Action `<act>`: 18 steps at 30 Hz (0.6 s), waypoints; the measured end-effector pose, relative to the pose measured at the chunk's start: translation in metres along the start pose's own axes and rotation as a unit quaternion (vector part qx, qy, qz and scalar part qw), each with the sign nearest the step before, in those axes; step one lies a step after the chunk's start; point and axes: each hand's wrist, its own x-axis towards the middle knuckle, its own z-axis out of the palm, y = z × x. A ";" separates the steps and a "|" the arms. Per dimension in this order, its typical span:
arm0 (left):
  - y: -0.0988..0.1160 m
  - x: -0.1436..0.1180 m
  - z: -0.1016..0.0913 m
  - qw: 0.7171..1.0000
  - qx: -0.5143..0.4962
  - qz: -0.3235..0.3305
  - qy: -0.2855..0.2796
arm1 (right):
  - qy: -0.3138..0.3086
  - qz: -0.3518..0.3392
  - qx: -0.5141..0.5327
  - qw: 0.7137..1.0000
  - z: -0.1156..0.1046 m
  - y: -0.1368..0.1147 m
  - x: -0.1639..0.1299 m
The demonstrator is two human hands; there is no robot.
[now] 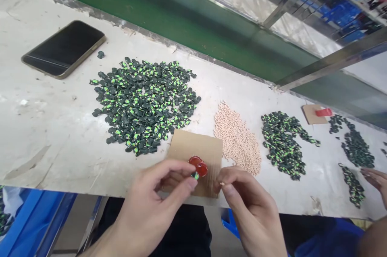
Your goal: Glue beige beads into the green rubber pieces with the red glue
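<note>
My left hand (163, 196) pinches a small dark piece with bright green marks (195, 175) between thumb and fingertips. Close on the right, my right hand (249, 204) is closed in a pinch on a tiny pale pink bead (222, 183). Between and behind the hands lies a square of brown cardboard (199, 144) carrying a small red dish, or glossy red blob (198, 164). A heap of beads (236, 136) spreads just beyond my right hand. Beyond my left hand is a wide pile of dark green pieces (145, 103).
A phone (65, 49) lies at the table's far left. More dark pieces (284, 140) are heaped to the right, near a second cardboard with a red cap-like item (323, 112). A co-worker's hand (376, 180) is at the right edge. A green belt (181, 27) and metal frame run behind.
</note>
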 end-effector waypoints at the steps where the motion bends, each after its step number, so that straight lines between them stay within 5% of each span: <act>1: 0.004 -0.001 0.003 0.999 -0.037 -0.033 -0.020 | -0.011 0.010 0.033 0.999 -0.001 -0.002 -0.001; 6: 0.011 -0.001 0.013 0.981 -0.131 -0.104 -0.095 | -0.020 0.050 0.143 0.988 -0.002 -0.010 -0.006; 15: 0.010 -0.001 0.017 0.972 -0.148 -0.133 -0.124 | 0.036 0.097 0.157 0.982 0.007 -0.020 -0.012; 18: 0.011 -0.001 0.017 0.973 -0.138 -0.129 -0.135 | 0.013 0.074 0.153 0.985 0.007 -0.019 -0.012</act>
